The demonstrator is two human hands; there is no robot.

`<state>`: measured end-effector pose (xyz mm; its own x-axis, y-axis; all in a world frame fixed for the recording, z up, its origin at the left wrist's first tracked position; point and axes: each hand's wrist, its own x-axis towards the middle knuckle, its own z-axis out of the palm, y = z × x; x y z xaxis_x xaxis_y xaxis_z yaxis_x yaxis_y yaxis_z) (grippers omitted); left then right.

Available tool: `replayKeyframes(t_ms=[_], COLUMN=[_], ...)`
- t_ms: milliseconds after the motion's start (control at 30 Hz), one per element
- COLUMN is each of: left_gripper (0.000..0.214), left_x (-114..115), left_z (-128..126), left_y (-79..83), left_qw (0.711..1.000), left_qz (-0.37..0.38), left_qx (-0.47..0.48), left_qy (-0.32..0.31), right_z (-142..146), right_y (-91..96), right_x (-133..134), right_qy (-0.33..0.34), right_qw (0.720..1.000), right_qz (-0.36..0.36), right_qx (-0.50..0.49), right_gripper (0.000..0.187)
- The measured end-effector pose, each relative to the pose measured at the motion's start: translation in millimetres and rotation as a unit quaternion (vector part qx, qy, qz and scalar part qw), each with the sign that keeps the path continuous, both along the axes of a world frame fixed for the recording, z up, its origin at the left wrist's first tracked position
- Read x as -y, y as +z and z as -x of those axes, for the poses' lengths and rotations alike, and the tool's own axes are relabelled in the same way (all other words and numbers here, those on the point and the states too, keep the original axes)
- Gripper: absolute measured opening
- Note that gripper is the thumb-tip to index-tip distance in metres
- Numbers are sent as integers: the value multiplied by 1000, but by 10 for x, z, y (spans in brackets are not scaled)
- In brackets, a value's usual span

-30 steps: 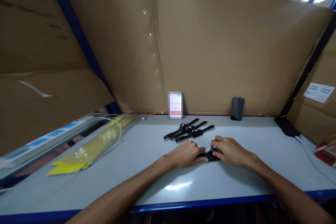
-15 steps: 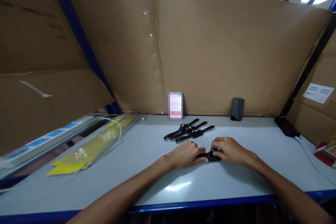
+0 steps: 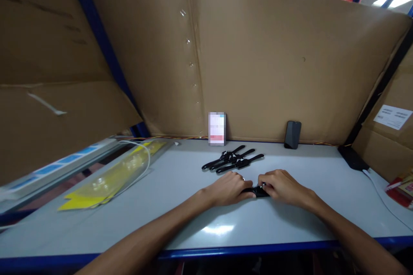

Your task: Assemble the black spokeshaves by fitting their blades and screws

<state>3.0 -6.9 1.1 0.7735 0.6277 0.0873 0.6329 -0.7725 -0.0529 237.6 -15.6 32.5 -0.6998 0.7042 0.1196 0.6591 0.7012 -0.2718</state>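
My left hand [image 3: 229,189] is closed round the left handle of a black spokeshave [image 3: 260,192] held low over the grey table. The fingers of my right hand [image 3: 281,185] are bent in and pinch near its middle, where a small shiny spot shows. My fingers hide much of the tool, its right end included. Just beyond my hands, three similar black spokeshaves [image 3: 232,160] lie side by side at a slant, with pale bits at their middles.
A lit phone [image 3: 217,129] and a dark phone [image 3: 292,134] lean on the cardboard wall [image 3: 251,60]. Left are clear plastic packs with yellow card [image 3: 97,184], a white cable and a power strip [image 3: 61,165]. At right lie a black box [image 3: 352,157] with a cable and a red packet [image 3: 402,191].
My right fingers have shifted slightly at the middle of the held spokeshave, and the tool is tilted a little differently. My left hand keeps its grip. The view has turned slightly.
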Motion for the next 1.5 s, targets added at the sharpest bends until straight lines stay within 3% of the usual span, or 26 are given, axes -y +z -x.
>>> replayKeyframes(t_ms=[167, 433, 767, 967, 1233, 1367, 1500], left_gripper=[47, 51, 44, 45, 47, 51, 49], left_x=[3, 5, 23, 16, 19, 21, 25], left_z=[-1, 8, -18, -4, -1, 3, -2], left_y=[2, -1, 50, 11, 19, 25, 43], left_qw=[1000, 1000, 1000, 1000, 1000, 1000, 999], left_qz=[-3, 2, 10, 2, 3, 12, 27], left_qx=[-5, 15, -15, -1, -8, 2, -8], left_qy=[0, -7, 8, 2, 5, 7, 15], right_z=[15, 9, 30, 39, 75, -5, -143], right_y=[31, -65, -12, -55, -177, -173, -206], right_x=[16, -7, 23, 3, -94, -274, -474], right_qy=[-12, -24, -13, -9, 8, -78, -168], right_qw=[999, 999, 1000, 1000, 998, 989, 983], right_qz=[27, -23, -19, -5, 18, 18, 5], right_qx=[-21, -8, 22, -6, -68, -124, -75], right_gripper=[6, 26, 12, 1, 5, 7, 5])
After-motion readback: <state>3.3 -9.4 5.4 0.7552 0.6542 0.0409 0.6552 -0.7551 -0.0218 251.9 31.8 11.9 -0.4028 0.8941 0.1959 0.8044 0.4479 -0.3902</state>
